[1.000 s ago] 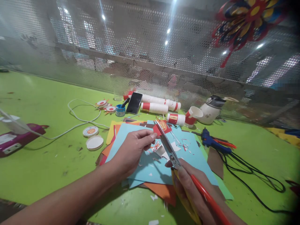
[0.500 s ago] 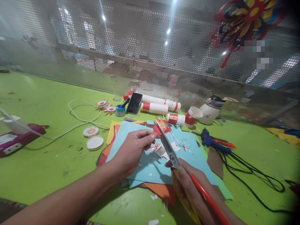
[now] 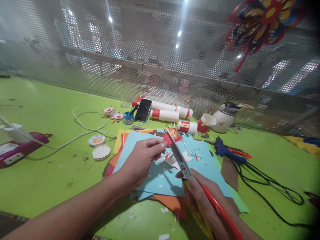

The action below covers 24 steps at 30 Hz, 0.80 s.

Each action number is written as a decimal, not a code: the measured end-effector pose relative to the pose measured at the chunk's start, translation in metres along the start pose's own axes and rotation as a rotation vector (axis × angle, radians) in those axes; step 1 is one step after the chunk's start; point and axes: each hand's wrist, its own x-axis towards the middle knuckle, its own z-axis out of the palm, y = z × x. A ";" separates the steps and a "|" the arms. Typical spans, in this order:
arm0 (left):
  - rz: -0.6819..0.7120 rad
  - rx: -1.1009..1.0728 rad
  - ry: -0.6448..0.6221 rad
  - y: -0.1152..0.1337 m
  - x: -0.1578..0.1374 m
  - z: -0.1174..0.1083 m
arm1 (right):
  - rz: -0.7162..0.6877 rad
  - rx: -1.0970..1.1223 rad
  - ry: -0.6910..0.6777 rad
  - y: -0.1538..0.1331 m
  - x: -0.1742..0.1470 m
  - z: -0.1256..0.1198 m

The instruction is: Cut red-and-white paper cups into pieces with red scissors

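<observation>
Between finger and thumb, my left hand (image 3: 145, 156) pinches a small red piece of paper (image 3: 176, 134) with a gold printed design. My right hand (image 3: 200, 193) grips scissors (image 3: 180, 160) with one red and one yellow handle. Their blades lie across the red piece, close to my left fingertips; whether they cut into it I cannot tell. Beneath both hands is a stack of coloured paper with a light blue sheet (image 3: 210, 173) on top. White and red paper scraps (image 3: 186, 156) are scattered over that sheet.
Paper cups (image 3: 205, 124), a phone (image 3: 143, 110) and a blue paint jar (image 3: 128, 118) stand behind the stack. To the right lies a blue glue gun (image 3: 221, 146) with its black cord. A purple power strip (image 3: 22, 146) and white cable are at left.
</observation>
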 end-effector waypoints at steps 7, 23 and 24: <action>-0.006 -0.009 -0.016 0.000 0.000 0.001 | 0.039 0.048 0.009 0.000 -0.001 0.001; 0.002 -0.015 -0.013 -0.001 -0.001 0.001 | 0.103 0.002 0.009 0.003 -0.001 0.002; 0.002 -0.015 -0.017 -0.002 -0.001 0.002 | 0.102 -0.005 0.018 0.003 0.000 0.002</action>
